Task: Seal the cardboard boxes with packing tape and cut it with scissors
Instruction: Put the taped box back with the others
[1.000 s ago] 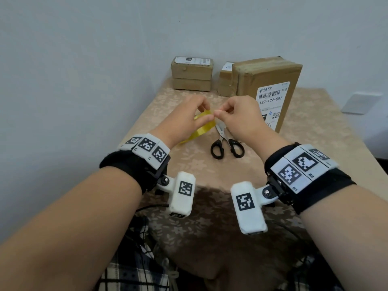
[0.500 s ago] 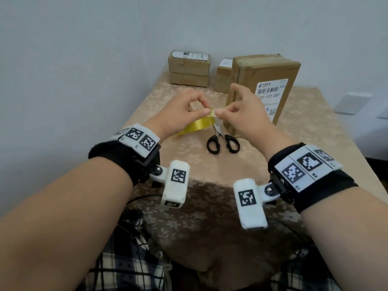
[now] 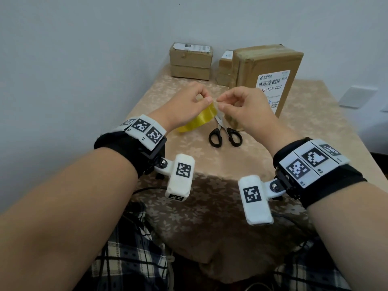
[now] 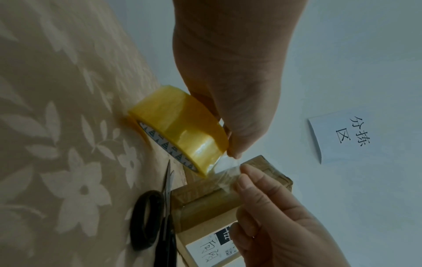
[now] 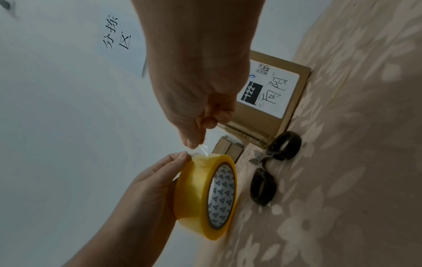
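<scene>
Since half a second ago both hands have shifted slightly left and the peeled tape end now shows between them. The left hand (image 3: 184,106) grips the yellow-tinted roll of clear packing tape (image 5: 205,195), fingers curled round its rim, holding it above the table. The right hand (image 3: 245,108) is closed in a pinch on the clear free end of tape (image 4: 224,173), thumb against fingertips. One pair of black-handled steel scissors (image 3: 224,133) lies closed on the beige floral tablecloth (image 3: 315,127), below the hands. Three brown cardboard boxes counted: a tall labelled box (image 3: 266,78) upright behind the scissors, a small box (image 3: 225,68) just left of it, another low box (image 3: 191,59) further left against the pale wall (image 3: 84,49). One handwritten paper sign (image 4: 342,137) on the wall.
</scene>
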The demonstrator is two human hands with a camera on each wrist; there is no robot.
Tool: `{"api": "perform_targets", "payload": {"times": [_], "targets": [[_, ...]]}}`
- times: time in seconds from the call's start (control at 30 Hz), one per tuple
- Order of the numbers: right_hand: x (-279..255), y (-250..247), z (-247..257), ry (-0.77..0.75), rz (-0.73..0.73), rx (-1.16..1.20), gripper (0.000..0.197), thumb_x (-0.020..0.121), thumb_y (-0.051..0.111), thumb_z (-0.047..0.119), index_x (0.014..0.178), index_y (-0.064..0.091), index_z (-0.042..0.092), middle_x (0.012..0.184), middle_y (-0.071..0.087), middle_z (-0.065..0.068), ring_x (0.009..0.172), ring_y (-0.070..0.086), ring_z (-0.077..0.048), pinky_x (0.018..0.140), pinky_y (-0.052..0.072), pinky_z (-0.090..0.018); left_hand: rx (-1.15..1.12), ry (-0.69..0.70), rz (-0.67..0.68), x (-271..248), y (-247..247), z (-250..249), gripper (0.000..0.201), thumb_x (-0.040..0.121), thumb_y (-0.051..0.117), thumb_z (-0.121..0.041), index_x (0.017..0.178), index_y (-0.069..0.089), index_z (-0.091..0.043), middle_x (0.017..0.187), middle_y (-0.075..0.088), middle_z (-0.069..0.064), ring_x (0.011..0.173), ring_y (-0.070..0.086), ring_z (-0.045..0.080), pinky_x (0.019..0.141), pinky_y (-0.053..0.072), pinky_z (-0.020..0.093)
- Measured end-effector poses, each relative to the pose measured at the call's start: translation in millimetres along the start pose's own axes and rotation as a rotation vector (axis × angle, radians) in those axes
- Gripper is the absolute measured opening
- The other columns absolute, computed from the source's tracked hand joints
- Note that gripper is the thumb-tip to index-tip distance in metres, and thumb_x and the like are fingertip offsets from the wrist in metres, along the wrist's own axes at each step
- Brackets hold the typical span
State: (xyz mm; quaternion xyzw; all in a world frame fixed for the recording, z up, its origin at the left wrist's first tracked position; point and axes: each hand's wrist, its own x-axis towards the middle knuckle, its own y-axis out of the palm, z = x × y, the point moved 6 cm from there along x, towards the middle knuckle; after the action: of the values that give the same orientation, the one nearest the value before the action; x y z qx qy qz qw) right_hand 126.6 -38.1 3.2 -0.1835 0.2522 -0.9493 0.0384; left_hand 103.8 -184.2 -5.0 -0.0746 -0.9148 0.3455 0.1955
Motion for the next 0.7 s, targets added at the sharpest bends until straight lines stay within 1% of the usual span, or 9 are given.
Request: {"api": "perform_targets", "payload": {"times": [0.1,0.13,0.23,0.33,0.4,0.5,0.6,0.63,0.7], "targets": [[0.0,0.7,-1.9,0.013,-0.006,-0.018,0.01,0.084,0.073,0.015,0.086,0.069,0.024,0.069,0.059,0.009,0.059,0.049,0.0,0.064,0.045,-0.019,0.041,0.029,0.011,-0.8,2.3,-1.9,0.008,0.095,0.053,-0.023,0.09,0.053,-0.017,0.093,0.043,-0.009,0.068,0.04,-0.005,0.063,0.033,0.009],[0.2,1.3,-3.1,0.025,-0.007,-0.02,0.009,0.084,0.073,0.016,0.087,0.07,0.023,0.07,0.059,0.008,0.059,0.05,0.0,0.062,0.045,-0.016,0.061,0.046,0.01,-1.1,2.2,-3.1,0.008,0.095,0.054,-0.023,0.09,0.053,-0.017,0.093,0.043,-0.009,0.069,0.04,-0.005,0.064,0.033,0.009],[0.6,4.0,-6.6,0.067,-0.009,-0.017,0.011,0.084,0.072,0.018,0.095,0.073,0.015,0.072,0.061,0.001,0.06,0.051,-0.005,0.059,0.043,-0.02,0.092,0.09,0.019,-1.9,2.4,-5.3,0.007,0.094,0.056,-0.022,0.091,0.054,-0.016,0.094,0.041,-0.009,0.072,0.041,-0.002,0.067,0.037,0.009],[1.4,5.8,-7.7,0.074,-0.017,-0.105,0.015,0.085,0.071,0.02,0.099,0.074,0.015,0.071,0.058,0.005,0.062,0.05,-0.001,0.062,0.041,-0.016,0.107,0.118,0.032,-2.2,3.7,-5.7,0.011,0.093,0.058,-0.022,0.094,0.057,-0.011,0.098,0.042,-0.005,0.072,0.043,0.0,0.07,0.038,0.011],[2.4,6.0,-5.7,0.058,-0.02,-0.174,0.015,0.086,0.07,0.02,0.099,0.075,0.014,0.075,0.061,0.003,0.067,0.053,-0.004,0.068,0.044,-0.02,0.116,0.113,0.037,-2.2,4.7,-4.9,0.013,0.092,0.058,-0.023,0.094,0.058,-0.01,0.096,0.041,-0.008,0.07,0.044,0.001,0.07,0.039,0.013],[3.0,7.2,-0.5,0.025,-0.018,-0.325,0.015,0.089,0.066,0.022,0.096,0.073,0.011,0.09,0.065,-0.006,0.082,0.058,-0.017,0.077,0.047,-0.031,0.125,0.105,0.037,-2.2,5.7,-5.3,0.014,0.092,0.058,-0.024,0.096,0.058,-0.01,0.095,0.039,-0.011,0.068,0.045,0.001,0.066,0.038,0.008],[2.0,9.0,1.0,0.012,-0.011,-0.48,0.019,0.093,0.06,0.026,0.094,0.068,0.009,0.108,0.049,-0.007,0.088,0.049,-0.018,0.082,0.045,-0.036,0.147,0.096,0.049,-3.6,4.4,-6.0,0.023,0.091,0.06,-0.028,0.107,0.054,-0.013,0.101,0.045,-0.008,0.068,0.046,0.0,0.063,0.037,0.008],[1.6,9.9,1.0,0.009,0.001,-0.509,0.02,0.094,0.059,0.028,0.091,0.067,0.009,0.107,0.046,-0.007,0.087,0.047,-0.018,0.08,0.044,-0.036,0.151,0.073,0.056,-3.9,2.8,-4.9,0.03,0.09,0.061,-0.032,0.113,0.051,-0.014,0.101,0.05,-0.005,0.068,0.046,0.0,0.062,0.037,0.009],[1.0,11.3,1.1,-0.003,0.035,-0.565,0.03,0.094,0.057,0.031,0.077,0.06,0.008,0.092,0.049,-0.008,0.08,0.048,-0.021,0.07,0.041,-0.035,0.178,0.019,0.077,-4.6,-1.4,-3.8,0.04,0.089,0.061,-0.037,0.119,0.046,-0.016,0.086,0.057,0.0,0.063,0.047,0.003,0.056,0.036,0.013]]}}
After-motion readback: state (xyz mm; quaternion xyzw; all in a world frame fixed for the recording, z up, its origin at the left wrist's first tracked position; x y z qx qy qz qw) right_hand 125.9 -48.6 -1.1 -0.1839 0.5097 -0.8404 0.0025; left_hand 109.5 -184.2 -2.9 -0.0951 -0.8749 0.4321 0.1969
